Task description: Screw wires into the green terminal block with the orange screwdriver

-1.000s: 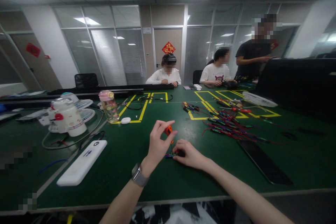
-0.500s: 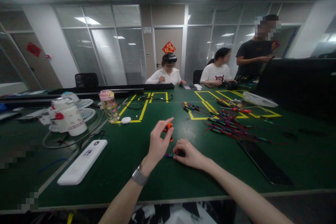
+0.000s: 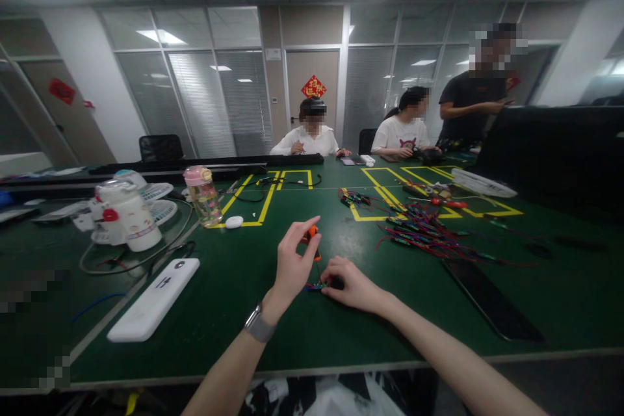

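My left hand [image 3: 295, 253] is closed around the orange-and-black handle of a screwdriver [image 3: 313, 232], its index finger stretched out above it. The screwdriver stands upright, and its thin shaft runs down to a small green circuit board with wires [image 3: 318, 286] on the table. My right hand [image 3: 348, 281] pinches this little board at its right side, fingertips resting near the tabletop. Part of the board is hidden behind the fingers. To the right lies a heap of similar boards with red and blue wires [image 3: 429, 231].
The green table [image 3: 234, 344] bears yellow tape outlines. On the left are a white power bank [image 3: 153, 302], a white jug [image 3: 129, 218], a pink-lidged bottle [image 3: 202, 198] and a small white case [image 3: 234, 222]. A black phone-like slab [image 3: 492, 299] lies right. Co-workers [image 3: 312, 133] are across the table.
Both hands stay at the same spot with the screwdriver on the board. Only a very slight shift of the left hand and the view shows.
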Demonstrator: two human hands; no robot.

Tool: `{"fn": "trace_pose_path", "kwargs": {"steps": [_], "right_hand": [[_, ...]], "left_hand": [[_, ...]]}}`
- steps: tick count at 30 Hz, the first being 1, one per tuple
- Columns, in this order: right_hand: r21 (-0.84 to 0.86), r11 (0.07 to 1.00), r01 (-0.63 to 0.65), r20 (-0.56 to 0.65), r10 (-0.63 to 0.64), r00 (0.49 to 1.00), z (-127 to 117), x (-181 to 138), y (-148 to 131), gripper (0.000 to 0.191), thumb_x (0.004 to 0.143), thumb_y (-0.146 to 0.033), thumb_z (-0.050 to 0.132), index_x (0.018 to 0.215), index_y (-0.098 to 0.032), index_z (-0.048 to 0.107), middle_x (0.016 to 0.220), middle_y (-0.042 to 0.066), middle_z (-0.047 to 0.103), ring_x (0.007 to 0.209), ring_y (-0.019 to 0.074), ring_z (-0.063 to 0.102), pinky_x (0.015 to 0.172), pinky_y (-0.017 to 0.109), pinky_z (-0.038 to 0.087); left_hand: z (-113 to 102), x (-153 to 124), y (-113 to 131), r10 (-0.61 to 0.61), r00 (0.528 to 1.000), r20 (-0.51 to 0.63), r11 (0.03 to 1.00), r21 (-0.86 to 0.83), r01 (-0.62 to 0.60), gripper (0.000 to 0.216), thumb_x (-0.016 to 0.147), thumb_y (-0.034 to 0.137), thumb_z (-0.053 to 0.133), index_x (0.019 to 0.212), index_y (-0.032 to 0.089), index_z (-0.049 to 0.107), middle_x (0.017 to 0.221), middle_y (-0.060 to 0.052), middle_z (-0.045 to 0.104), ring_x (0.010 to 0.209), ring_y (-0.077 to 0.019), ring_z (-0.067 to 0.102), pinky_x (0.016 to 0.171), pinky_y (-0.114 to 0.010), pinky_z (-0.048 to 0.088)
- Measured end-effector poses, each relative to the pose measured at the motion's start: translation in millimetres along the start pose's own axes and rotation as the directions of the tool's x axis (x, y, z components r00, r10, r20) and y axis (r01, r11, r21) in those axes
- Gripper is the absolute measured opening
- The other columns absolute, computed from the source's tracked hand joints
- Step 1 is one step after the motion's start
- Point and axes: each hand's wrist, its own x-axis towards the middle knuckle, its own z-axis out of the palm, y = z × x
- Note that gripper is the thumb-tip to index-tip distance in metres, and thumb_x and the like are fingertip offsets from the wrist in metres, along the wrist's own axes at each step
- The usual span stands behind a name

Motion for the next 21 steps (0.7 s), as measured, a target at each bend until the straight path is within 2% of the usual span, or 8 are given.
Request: {"fn": "trace_pose_path", "kwargs": {"steps": [5,15,21], "right_hand": [[0.002,1.0,0.001,-0.001,-0.001,1.0,0.7,0.1,0.4,0.013,0.071,-0.011,0.073,0.082,-0.018,0.069,0.079,0.003,0.065,0.079,0.019,0.058,0.076,0.031,0.044],[0.018,1.0,-0.01,0.001,0.01,1.0,0.3,-0.4,-0.6,0.015,0.07,-0.008,0.073,0.081,-0.016,0.071,0.078,0.003,0.066,0.078,0.0185,0.059,0.076,0.03,0.044],[0.011,1.0,-0.021,0.005,0.02,1.0,-2.1,0.3,-4.0,0.014,0.071,-0.008,0.072,0.081,-0.017,0.071,0.078,0.003,0.065,0.078,0.0185,0.059,0.074,0.029,0.044]], "left_hand": [[-0.1,-0.1,-1.4,-0.038,0.999,-0.007,0.999,-0.03,0.038,0.03,0.093,0.024,0.053,0.122,0.025,0.061,0.098,-0.003,0.061,0.086,-0.0144,0.06,0.075,-0.025,0.052],[-1.4,0.5,-7.3,-0.141,0.981,-0.136,0.986,-0.113,0.126,0.032,0.093,0.028,0.054,0.125,0.024,0.059,0.1,-0.003,0.06,0.082,-0.0125,0.062,0.075,-0.025,0.053],[-1.2,1.4,-6.0,-0.102,0.995,0.009,0.99,-0.094,0.102,0.03,0.093,0.026,0.054,0.122,0.024,0.061,0.098,-0.003,0.061,0.084,-0.0138,0.062,0.074,-0.025,0.053]]}}
